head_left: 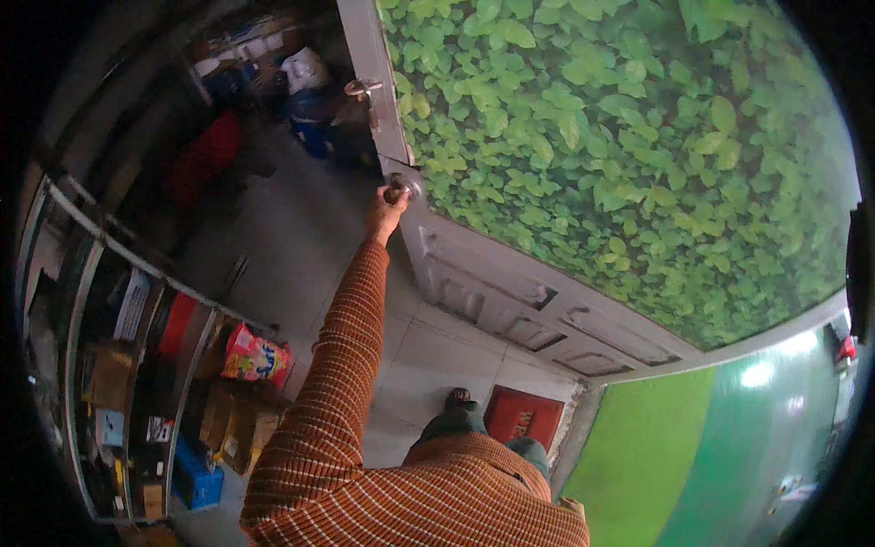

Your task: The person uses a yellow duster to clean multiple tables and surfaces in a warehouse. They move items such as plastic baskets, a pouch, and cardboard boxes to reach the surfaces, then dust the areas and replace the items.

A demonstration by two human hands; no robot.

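Observation:
My left arm, in a brown checked sleeve, stretches forward to a panelled door [483, 264]. At the door's edge my left hand [387, 215] is closed round a round metal door knob [403, 187]. Above the knob, a metal latch [362, 88] sits on the same edge. A green leaf picture [583, 146] covers the door's upper part. Only a small piece of my right hand [572, 507] shows, low beside my body, near the green wall; its fingers cannot be made out.
Metal shelving [87, 273] with boxes stands at the left. A pink packet [255, 354] and a blue crate [196, 476] are by it. A red doormat [522, 417] lies near my feet. Bags and bundles [310, 100] fill the dark far end. A green wall [638, 447] is at right.

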